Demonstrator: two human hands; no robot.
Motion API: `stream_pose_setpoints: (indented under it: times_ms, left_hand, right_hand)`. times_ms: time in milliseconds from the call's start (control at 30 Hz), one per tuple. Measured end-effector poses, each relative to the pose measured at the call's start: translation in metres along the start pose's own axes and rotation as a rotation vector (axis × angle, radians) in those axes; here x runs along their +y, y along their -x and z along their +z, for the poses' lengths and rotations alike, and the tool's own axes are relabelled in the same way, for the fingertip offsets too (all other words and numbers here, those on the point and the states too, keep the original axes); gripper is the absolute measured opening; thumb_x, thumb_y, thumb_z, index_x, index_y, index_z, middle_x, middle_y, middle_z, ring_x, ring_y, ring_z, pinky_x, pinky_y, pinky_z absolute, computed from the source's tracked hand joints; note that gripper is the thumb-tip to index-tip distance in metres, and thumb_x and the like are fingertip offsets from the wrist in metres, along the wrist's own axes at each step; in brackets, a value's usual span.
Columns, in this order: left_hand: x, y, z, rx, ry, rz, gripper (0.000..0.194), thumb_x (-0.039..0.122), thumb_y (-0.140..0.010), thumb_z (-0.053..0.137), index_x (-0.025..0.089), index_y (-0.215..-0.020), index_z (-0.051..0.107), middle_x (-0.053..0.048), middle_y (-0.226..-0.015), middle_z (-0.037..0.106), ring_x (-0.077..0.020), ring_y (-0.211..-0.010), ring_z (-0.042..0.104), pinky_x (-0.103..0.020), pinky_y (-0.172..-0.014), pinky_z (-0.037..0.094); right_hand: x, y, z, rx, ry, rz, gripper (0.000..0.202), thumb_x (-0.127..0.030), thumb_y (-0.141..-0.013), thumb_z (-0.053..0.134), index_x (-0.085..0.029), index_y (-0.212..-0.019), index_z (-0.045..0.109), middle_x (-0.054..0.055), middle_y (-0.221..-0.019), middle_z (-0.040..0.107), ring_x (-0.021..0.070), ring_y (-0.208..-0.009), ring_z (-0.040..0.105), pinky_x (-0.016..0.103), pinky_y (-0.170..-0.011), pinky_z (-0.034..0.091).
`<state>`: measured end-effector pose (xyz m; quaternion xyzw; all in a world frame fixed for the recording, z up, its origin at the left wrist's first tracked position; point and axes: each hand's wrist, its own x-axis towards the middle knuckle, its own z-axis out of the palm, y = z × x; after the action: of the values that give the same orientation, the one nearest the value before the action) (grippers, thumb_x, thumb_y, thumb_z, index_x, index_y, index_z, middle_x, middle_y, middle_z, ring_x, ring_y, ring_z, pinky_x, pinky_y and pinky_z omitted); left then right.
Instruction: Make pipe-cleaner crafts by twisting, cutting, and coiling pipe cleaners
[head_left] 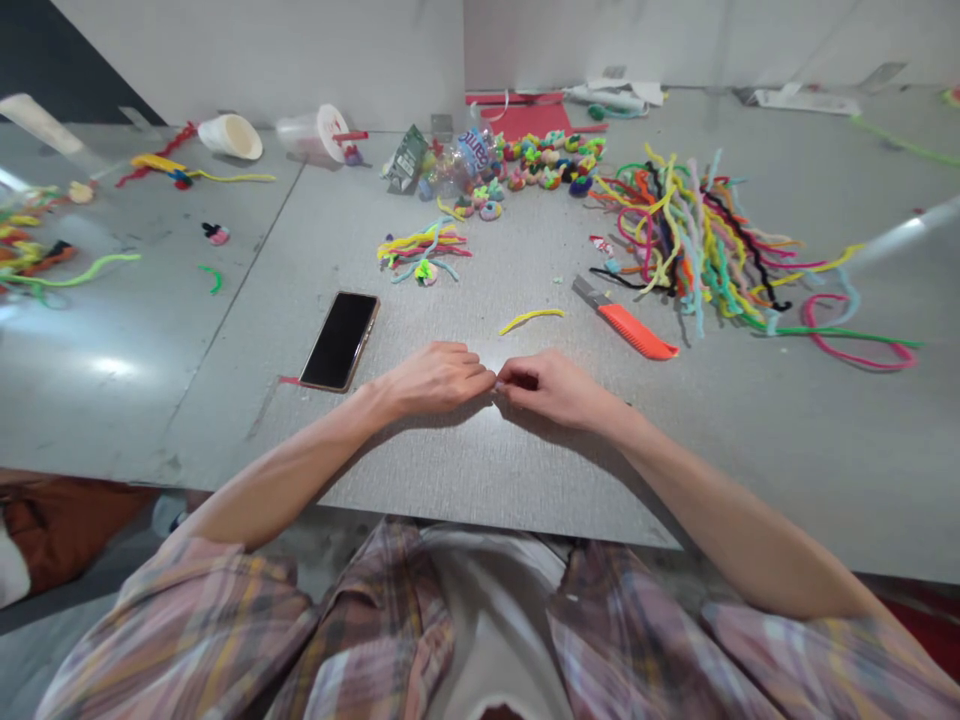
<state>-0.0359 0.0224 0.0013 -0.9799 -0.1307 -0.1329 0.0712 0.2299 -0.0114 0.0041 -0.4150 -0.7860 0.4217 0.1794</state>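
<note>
My left hand (444,378) and my right hand (551,387) meet fingertip to fingertip low over the grey table. Both are closed in a pinch. Whatever lies between the fingertips is too small and too hidden to name. Just beyond my hands lies a short yellow pipe cleaner (532,320). An orange-handled utility knife (630,326) rests to the right of it, its grey end pointing away to the left. Left of my left hand is a dark-screened phone (340,341), lying flat.
A large heap of coloured pipe cleaners (697,235) spreads at right. Farther back are a small bundle of pipe cleaners (427,245), a clear plastic bottle (454,165), several fuzzy coiled pieces (551,160), a green packet (406,158) and a white cup (231,137).
</note>
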Motion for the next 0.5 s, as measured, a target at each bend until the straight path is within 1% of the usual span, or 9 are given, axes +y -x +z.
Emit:
stream_pose_setpoints:
  times_ms: [167,300,400,500]
  left_hand:
    - [-0.002,0.001,0.001,-0.013,0.045,-0.054,0.042,0.023,-0.123,0.047,0.018,-0.091,0.074,-0.005,-0.080,0.075,-0.0180,-0.070,0.063,-0.034,-0.071,0.045]
    - [-0.004,0.004,0.005,-0.040,0.081,-0.109,0.047,0.030,-0.125,0.040,0.019,-0.092,0.072,-0.005,-0.079,0.073,-0.0183,-0.070,0.064,-0.034,-0.072,0.046]
    - [-0.006,0.005,0.008,-0.054,0.152,-0.147,0.049,0.036,-0.126,0.037,0.020,-0.094,0.070,-0.005,-0.078,0.072,-0.0191,-0.070,0.064,-0.035,-0.070,0.044]
    - [-0.006,0.005,0.008,-0.084,0.289,-0.189,0.046,0.039,-0.125,0.040,0.021,-0.096,0.069,-0.005,-0.078,0.072,-0.0190,-0.070,0.065,-0.035,-0.069,0.042]
  right_hand:
    - [-0.005,0.001,0.003,0.092,0.108,-0.052,0.018,-0.029,-0.104,0.063,-0.023,-0.089,0.071,-0.002,-0.073,0.064,0.0158,-0.068,0.054,0.034,-0.072,0.039]
    - [-0.005,0.004,0.008,0.144,0.269,-0.141,0.021,-0.030,-0.110,0.060,-0.022,-0.093,0.070,0.003,-0.084,0.072,0.0185,-0.076,0.059,0.035,-0.074,0.039]
    - [-0.002,0.006,0.011,0.170,0.456,-0.193,0.024,-0.030,-0.113,0.056,-0.021,-0.096,0.070,0.008,-0.090,0.077,0.0198,-0.076,0.061,0.037,-0.070,0.032]
    - [0.000,0.008,0.015,0.183,0.588,-0.222,0.022,-0.026,-0.113,0.056,-0.021,-0.098,0.071,0.007,-0.088,0.077,0.0190,-0.072,0.059,0.038,-0.066,0.024]
